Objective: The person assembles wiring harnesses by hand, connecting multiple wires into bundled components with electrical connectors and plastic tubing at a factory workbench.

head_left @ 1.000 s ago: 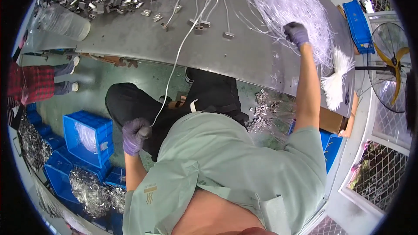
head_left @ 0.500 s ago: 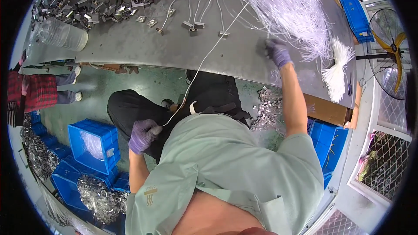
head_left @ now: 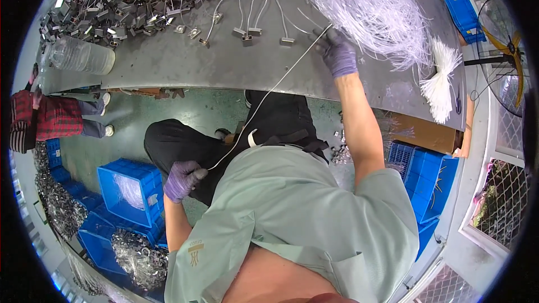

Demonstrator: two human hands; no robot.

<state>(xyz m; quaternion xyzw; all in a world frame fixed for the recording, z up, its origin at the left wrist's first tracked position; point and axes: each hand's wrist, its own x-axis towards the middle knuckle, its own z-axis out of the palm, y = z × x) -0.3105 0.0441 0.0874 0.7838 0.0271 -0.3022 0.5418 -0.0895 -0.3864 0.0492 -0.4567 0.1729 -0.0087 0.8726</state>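
Over the near edge of the tabletop [head_left: 224, 70], a thin white cable [head_left: 304, 55] slants from the person's lap up to the grey surface. Of the 2 hands, both in purple gloves, the left hand [head_left: 181, 181] is below the tabletop's near edge, its fingers curled closed around the cable's lower end; what lies within that fist is hidden. The right hand [head_left: 338, 52] is over the tabletop, fingers bent and partly apart, with the cable's upper end at its dark fingertips; whether they pinch the cable or only touch it, I cannot tell.

Just beyond the right hand, a heap of clear strands [head_left: 370, 17] covers the far right of the tabletop, cut off by the upper rim. A tied white bundle [head_left: 441, 84] lies at the tabletop's right end. On its far left is a pile of grey connectors [head_left: 129, 3], too tangled to count and also cut off above; a clear bottle [head_left: 83, 56] lies on its side nearby.

Under the tabletop's right end, a cardboard box [head_left: 424, 133] is partly covered. The small metal parts [head_left: 340, 154] on the floor below are partly hidden by the right forearm. Left of the tabletop's near edge, a co-worker [head_left: 59, 116] in red check shows only in part.
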